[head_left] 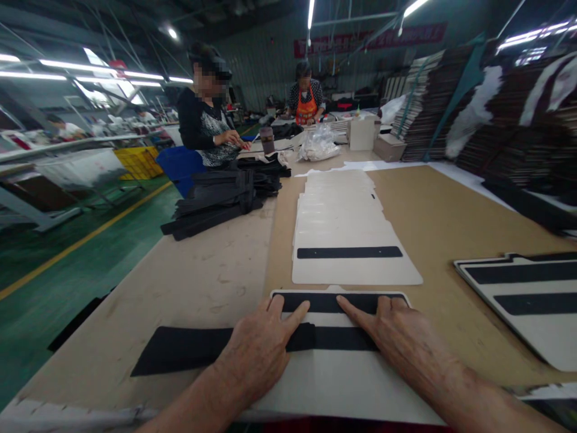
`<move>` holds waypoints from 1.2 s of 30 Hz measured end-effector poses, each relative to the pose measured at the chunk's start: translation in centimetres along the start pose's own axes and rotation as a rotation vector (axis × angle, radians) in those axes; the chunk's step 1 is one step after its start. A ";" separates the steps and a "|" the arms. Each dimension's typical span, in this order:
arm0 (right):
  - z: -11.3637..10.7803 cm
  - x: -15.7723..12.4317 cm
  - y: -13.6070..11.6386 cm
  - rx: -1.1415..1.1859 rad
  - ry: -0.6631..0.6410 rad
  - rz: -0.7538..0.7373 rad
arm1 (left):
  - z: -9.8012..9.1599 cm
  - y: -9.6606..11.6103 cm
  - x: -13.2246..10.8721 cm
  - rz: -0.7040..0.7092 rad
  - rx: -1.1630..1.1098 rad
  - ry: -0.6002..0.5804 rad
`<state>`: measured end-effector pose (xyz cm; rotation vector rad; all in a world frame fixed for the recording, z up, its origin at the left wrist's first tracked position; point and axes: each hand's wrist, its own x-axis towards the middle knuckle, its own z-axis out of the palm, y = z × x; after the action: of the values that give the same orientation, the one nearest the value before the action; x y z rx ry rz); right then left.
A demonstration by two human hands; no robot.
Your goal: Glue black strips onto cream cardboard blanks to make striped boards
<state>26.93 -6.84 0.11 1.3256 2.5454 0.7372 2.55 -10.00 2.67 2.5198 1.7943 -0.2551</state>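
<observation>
A white card panel [333,379] lies flat on the table right in front of me. It carries two black strips, one along its far edge [324,302] and one across its middle [202,349] that sticks out to the left. My left hand [259,349] lies flat on the middle strip, fingers stretched toward the far strip. My right hand [401,337] presses flat beside it, its index finger on the far strip. Neither hand grips anything.
A row of overlapping white panels [347,228] runs away from me, the nearest bearing a black strip. More striped panels [532,300] lie at right. Black strip piles [220,198] sit at left. Two people work at the table's far end. Tall dark stacks [518,108] line the right.
</observation>
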 end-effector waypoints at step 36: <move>4.4 -8.1 4.4 0.647 0.225 0.299 | 4.4 -4.0 -2.6 -0.033 -0.140 0.380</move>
<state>36.48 -9.75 -2.07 1.9376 2.9373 0.0789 -2.52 -11.69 -1.02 2.5703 1.8924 0.3619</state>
